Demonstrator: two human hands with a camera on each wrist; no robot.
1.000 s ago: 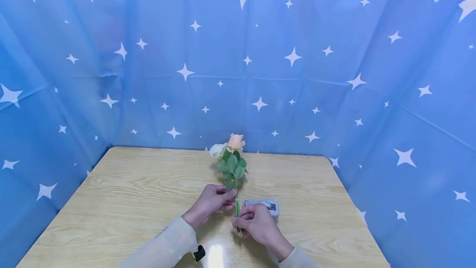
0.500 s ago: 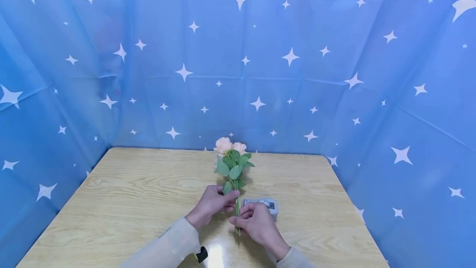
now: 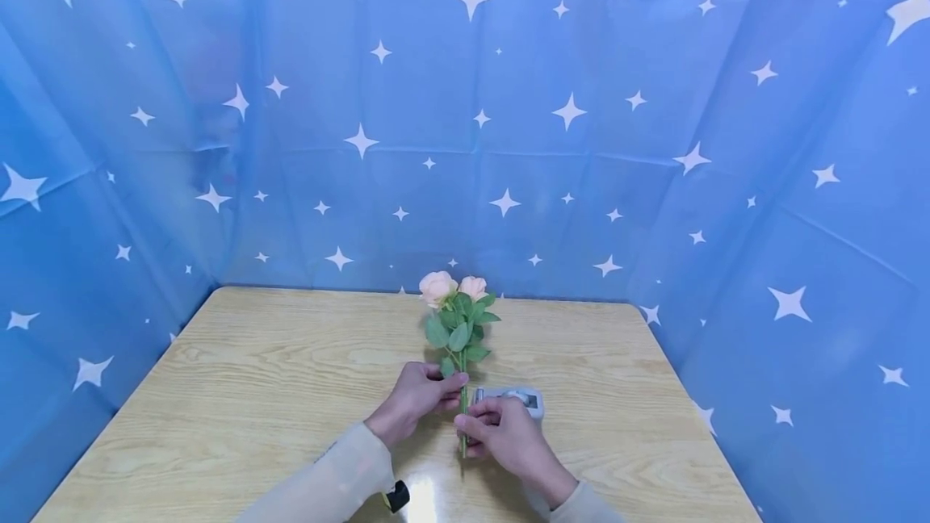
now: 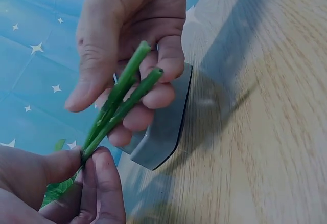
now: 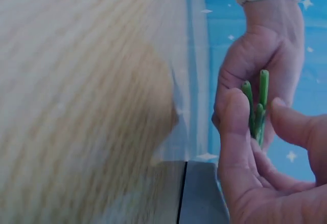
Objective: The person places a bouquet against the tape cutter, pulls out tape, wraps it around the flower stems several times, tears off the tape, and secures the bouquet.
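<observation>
A small bunch of roses stands out above my hands, with pale pink blooms and green leaves. My left hand pinches the stems below the leaves between thumb and fingers. Around the lower stems, my right hand has its thumb apart and its fingers loosely bent behind them. The right wrist view shows three cut stem ends between that thumb and forefinger, the forefinger seeming to touch one. Close behind the right hand lies a light grey device, probably a tape dispenser, partly hidden.
The wooden table extends around both hands. Blue curtains with white stars close in the back and sides. A black item shows beneath the left sleeve, near a bright reflection on the tabletop.
The bunch has turned about its stems: a white rose and a peach one faced me earlier, and two pale pink blooms face me now. Both hands have stayed nearly in place.
</observation>
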